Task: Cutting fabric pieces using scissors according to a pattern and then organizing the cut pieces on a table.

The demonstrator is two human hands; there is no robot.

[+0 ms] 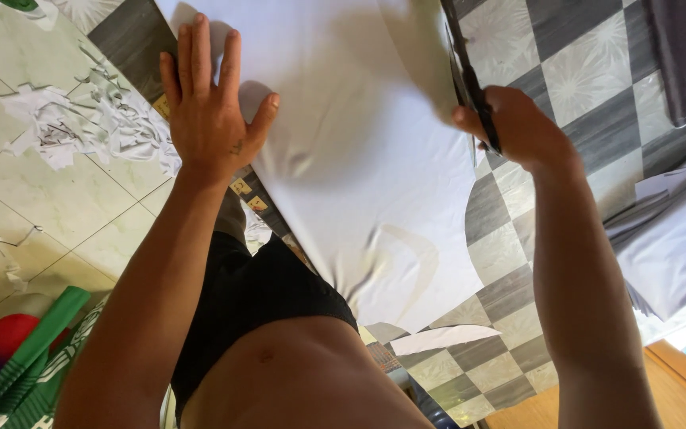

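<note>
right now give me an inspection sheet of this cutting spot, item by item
surface: table covered in a grey and white checkered cloth.
job's things: white fabric spread flat over the table; dark scissors at its right edge; a cut white strip lies near the table's edge.
clutter: pile of white fabric scraps on the tiled floor; more pale and dark fabric heaped at the right.
hands: left hand pressed flat, fingers spread, on the fabric; right hand gripping the scissors.
cables: nothing seen.
surroundings: green, white and red striped item on the floor at lower left; wooden surface at lower right.
</note>
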